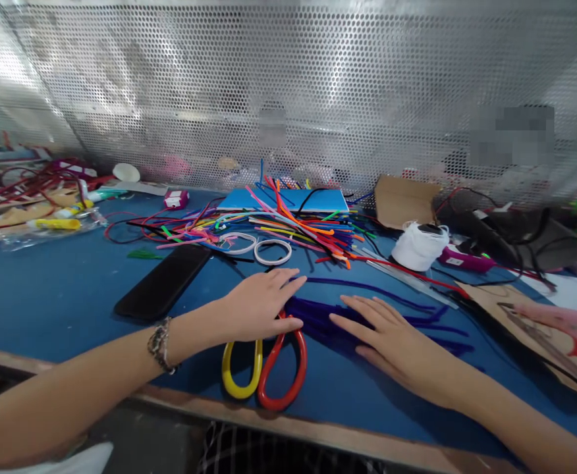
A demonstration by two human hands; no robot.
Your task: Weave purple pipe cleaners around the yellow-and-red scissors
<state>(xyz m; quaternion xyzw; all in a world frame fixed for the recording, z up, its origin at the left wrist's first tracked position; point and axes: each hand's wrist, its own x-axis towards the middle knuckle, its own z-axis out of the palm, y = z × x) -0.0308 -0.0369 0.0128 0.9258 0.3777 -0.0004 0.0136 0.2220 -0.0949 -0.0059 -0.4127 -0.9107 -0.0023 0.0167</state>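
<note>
My left hand [261, 304] lies flat with fingers stretched out over the pivot of a pair of scissors [266, 372] that has one yellow and one red handle loop. My right hand [392, 336] rests open, palm down, on a bundle of dark purple pipe cleaners [318, 311] on the blue table [46, 289]. The fingertips of both hands nearly meet above the bundle. A beaded bracelet [160, 343] is on my left wrist.
A black phone [164, 282] lies left of my hands. Behind them are a heap of coloured pipe cleaners [288, 227], two white rings [273, 251], a blue pad [288, 199], a white spool [419, 245], cardboard [403, 199] and a perforated metal screen [288, 85].
</note>
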